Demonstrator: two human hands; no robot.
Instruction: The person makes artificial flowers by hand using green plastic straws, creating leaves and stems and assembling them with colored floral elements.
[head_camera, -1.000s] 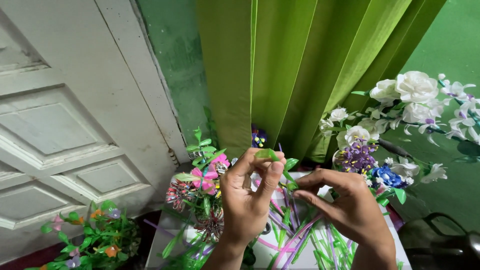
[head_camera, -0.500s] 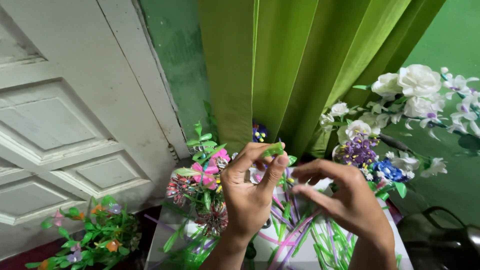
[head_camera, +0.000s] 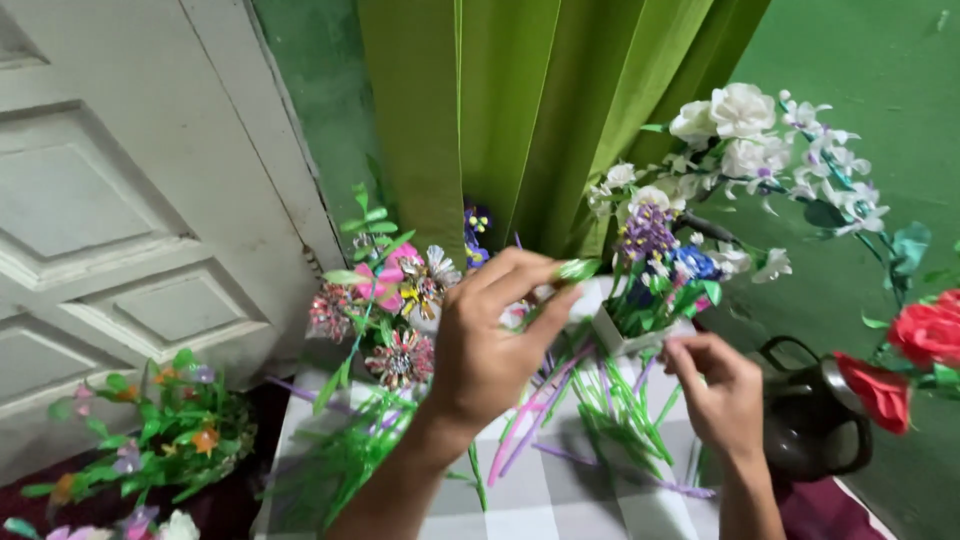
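Fingers (head_camera: 520, 275) of left hand (head_camera: 490, 345) pinch green stem (head_camera: 575, 270).

Soft, even light fills the room, fairly bright, with no hard glare anywhere. The white panelled door (head_camera: 110, 230) catches it flatly, and its mouldings throw only faint grey shadows. Deep folds in the green curtain (head_camera: 520, 110) go darker. The left hand (head_camera: 490, 345) is smeared by motion, its fingers (head_camera: 520, 275) soft-edged; the right hand (head_camera: 725, 395) is a little crisper. The red paper roses (head_camera: 915, 355) at the right edge look blurred and stretched. Below the table's near-left corner the floor sinks into dimness.
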